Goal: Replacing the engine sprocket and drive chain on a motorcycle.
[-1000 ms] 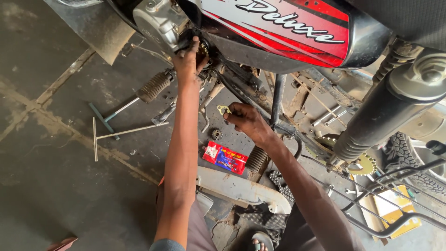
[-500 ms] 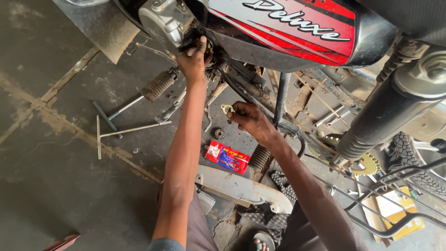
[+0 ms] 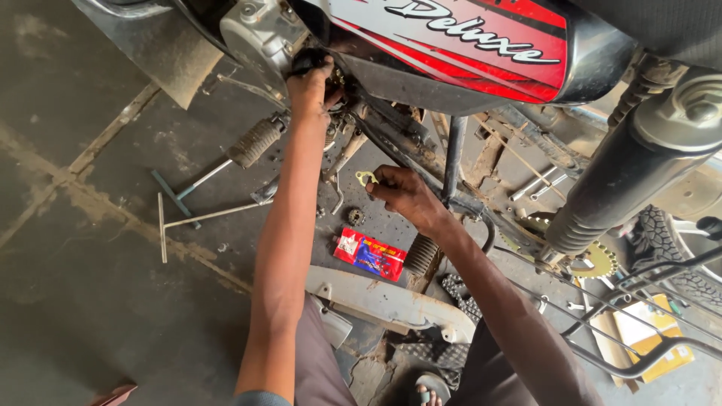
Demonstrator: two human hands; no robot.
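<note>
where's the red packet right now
In the head view the red packet lies flat on the floor, low and centre, between the person's two forearms, just below the right hand and left of a ribbed footpeg.

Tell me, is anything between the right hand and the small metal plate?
No, nothing visible. The right hand already pinches the small metal plate at its fingertips, just below the motorcycle frame. The left hand is up at the engine.

Even, soft daylight; faint shadows under the motorcycle point(image 3: 466, 45). Mild glare on its red panel. Focus sharp throughout.
</note>
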